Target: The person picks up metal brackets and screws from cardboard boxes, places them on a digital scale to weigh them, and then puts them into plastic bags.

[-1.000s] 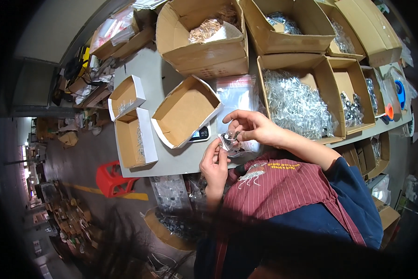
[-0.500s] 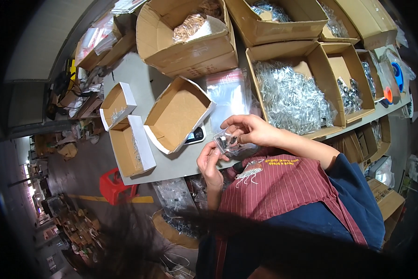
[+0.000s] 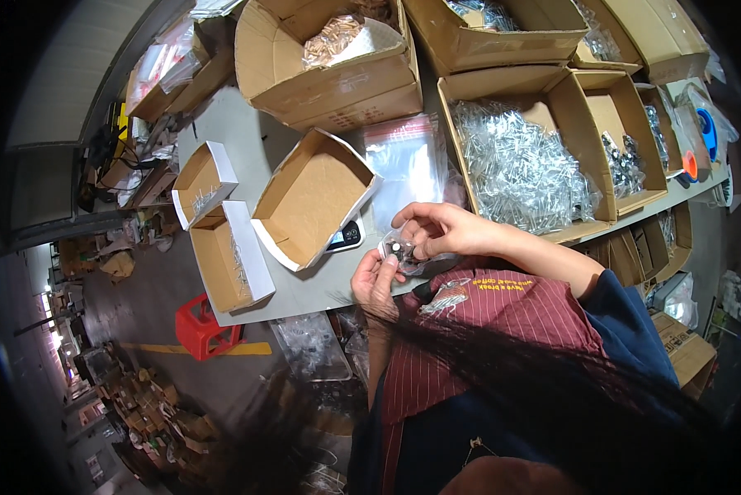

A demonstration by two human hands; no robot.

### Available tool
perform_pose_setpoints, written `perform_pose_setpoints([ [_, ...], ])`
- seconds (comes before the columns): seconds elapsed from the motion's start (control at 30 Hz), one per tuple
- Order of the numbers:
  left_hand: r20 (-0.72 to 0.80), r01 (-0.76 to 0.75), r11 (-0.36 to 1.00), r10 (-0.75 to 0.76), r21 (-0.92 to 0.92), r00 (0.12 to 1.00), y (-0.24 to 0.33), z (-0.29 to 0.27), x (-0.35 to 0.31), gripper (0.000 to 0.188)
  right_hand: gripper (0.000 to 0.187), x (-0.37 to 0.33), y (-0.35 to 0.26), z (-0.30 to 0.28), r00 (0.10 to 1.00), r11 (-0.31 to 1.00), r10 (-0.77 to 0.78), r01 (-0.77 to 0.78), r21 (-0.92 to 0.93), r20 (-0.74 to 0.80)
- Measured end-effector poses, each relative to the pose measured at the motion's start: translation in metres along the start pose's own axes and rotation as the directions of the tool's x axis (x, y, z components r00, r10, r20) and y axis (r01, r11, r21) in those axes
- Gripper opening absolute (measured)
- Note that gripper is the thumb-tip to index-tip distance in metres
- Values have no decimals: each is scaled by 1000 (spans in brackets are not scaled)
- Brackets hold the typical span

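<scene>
Left hand pinched a small clear bag of dark parts by the table edge | right hand gripped its other side | slack pinch might have spilled parts | beyond, open cardboard tray overlapped scale; an elbow bump could have shifted it

Premises read as a small-parts packing workshop. Noted: a grey worktable crowded with open cardboard boxes, several holding metal parts; 1 stack of clear bags; 1 red stool; a yellow line on the floor; brown cartons massed beyond.
</scene>
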State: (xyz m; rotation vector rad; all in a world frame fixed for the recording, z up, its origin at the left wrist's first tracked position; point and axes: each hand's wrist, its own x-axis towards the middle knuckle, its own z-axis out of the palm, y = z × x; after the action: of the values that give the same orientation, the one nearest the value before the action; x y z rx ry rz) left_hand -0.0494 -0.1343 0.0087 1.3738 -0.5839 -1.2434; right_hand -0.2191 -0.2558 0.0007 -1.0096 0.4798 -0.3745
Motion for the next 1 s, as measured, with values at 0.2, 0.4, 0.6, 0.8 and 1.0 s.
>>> perform_pose_setpoints([
  [0.2, 33, -51, 999, 51, 2, 998, 0, 4, -1, 17, 35, 0, -3, 7, 985, 927, -160, 128, -353, -63],
  [0.4, 25, -14, 1000, 14, -10, 1000, -4, 0, -1, 26, 28, -4, -16, 14, 791, 520, -607, 463, -718, 70],
  [0.6, 123, 102, 995, -100, -6, 987, 7, 4, 1, 40, 28, -1, -13, 18, 639, 302, -710, 656, -692, 296],
  [0.8, 91, 92, 994, -85, -67, 992, 6, 4, 3, 17, 48, 0, -7, 16, 798, 534, -601, 449, -717, 52],
  [1.0, 19, 51, 996, -50, -70, 999, -5, -1, 3, 16, 41, -1, -3, 5, 982, 970, -134, 103, -220, -134],
])
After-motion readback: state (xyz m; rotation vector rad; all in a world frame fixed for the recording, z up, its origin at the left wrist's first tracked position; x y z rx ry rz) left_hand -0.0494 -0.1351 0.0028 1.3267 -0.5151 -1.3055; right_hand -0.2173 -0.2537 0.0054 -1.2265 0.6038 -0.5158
